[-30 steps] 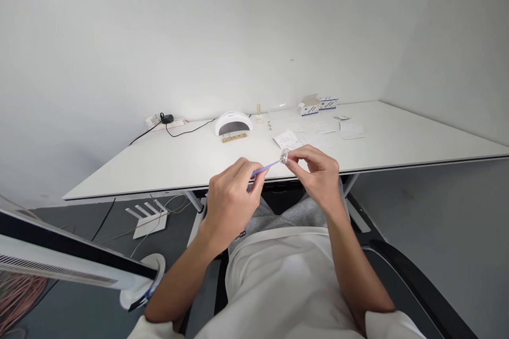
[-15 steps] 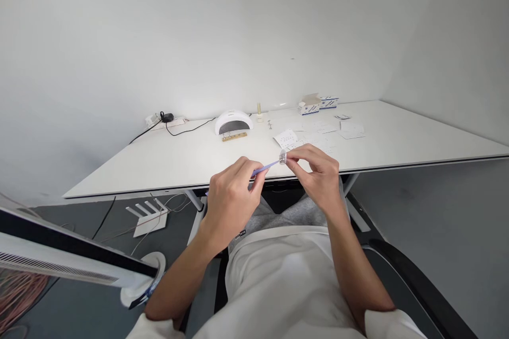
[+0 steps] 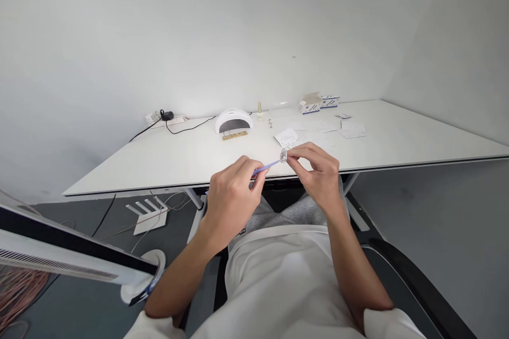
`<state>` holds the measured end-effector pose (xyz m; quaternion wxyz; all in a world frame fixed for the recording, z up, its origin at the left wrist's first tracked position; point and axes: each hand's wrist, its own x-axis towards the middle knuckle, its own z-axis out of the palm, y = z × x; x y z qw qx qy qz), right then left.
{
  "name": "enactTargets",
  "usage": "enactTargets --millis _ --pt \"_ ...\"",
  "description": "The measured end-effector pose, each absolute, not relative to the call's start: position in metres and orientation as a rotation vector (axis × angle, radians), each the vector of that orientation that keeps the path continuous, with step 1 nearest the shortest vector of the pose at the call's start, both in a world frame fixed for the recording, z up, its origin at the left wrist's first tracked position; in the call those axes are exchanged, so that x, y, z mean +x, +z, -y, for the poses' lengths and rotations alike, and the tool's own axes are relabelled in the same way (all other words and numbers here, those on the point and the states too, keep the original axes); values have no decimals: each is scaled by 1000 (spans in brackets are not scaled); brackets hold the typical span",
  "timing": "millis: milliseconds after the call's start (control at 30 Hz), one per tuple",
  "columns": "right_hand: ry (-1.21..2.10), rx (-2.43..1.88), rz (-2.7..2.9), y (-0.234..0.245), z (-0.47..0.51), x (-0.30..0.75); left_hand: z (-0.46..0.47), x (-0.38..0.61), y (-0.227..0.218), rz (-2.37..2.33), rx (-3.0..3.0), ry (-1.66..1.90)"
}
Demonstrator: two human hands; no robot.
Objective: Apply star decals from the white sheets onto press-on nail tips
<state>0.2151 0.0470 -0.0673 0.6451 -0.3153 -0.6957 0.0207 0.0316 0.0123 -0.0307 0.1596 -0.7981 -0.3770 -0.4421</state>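
Observation:
My left hand [image 3: 237,193] pinches a slim purple stick-like tool [image 3: 266,167] between thumb and fingers. The tool points right, over the table's front edge. At its tip is a small clear, roundish piece [image 3: 283,155], which the thumb and forefinger of my right hand [image 3: 317,172] hold by its right side. The tip seems to touch the clear piece, but the contact is too small to make out. Beyond my hands a printed white card [image 3: 285,137] lies on the white table [image 3: 178,159].
A white dome-shaped nail lamp [image 3: 234,121] stands behind a gold-brown strip [image 3: 234,135]. Right of it are a small bottle [image 3: 260,112], paper sheets [image 3: 352,128] and small boxes [image 3: 310,104]. A black adapter [image 3: 167,115] with cable lies back left. On the floor sits a router [image 3: 150,219].
Both hands keep nearly the same place and grip. The clear piece seems turned slightly at the tool's tip. The view has shifted a little.

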Motion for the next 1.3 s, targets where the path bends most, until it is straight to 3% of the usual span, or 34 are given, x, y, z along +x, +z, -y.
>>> enactTargets --millis 1300 --pt "-236 -590 1654 -77 -57 217 -12 32 -30 1245 -2285 -1194"
